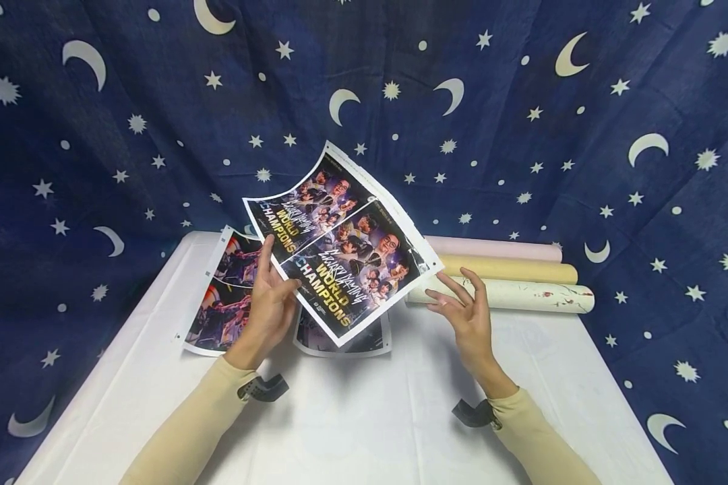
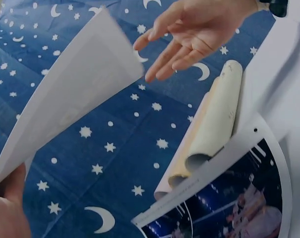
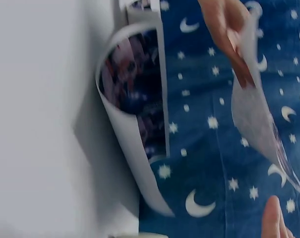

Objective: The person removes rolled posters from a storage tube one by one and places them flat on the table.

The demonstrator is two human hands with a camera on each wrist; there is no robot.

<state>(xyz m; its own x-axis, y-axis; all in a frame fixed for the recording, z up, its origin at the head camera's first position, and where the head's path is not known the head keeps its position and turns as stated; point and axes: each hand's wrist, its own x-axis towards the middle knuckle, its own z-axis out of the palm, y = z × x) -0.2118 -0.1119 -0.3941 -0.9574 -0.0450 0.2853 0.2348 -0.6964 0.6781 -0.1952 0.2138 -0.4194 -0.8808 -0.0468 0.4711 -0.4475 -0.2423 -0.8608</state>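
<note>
My left hand holds a printed poster sheet up over the table by its near left edge, thumb on the printed face and fingers behind. The sheet is tilted and slightly curved, with two dark "World Champions" pictures on a white border. Its plain white back faces the left wrist view. Beside the sheet's right corner is my right hand, fingers spread and holding nothing. In the left wrist view the right hand shows a small gap to that corner.
A curled print with red and purple pictures lies at the table's left. Another dark print lies partly hidden under the raised sheet. Pink, yellow and white patterned rolls lie side by side at the back right. A blue moon-and-star cloth hangs behind.
</note>
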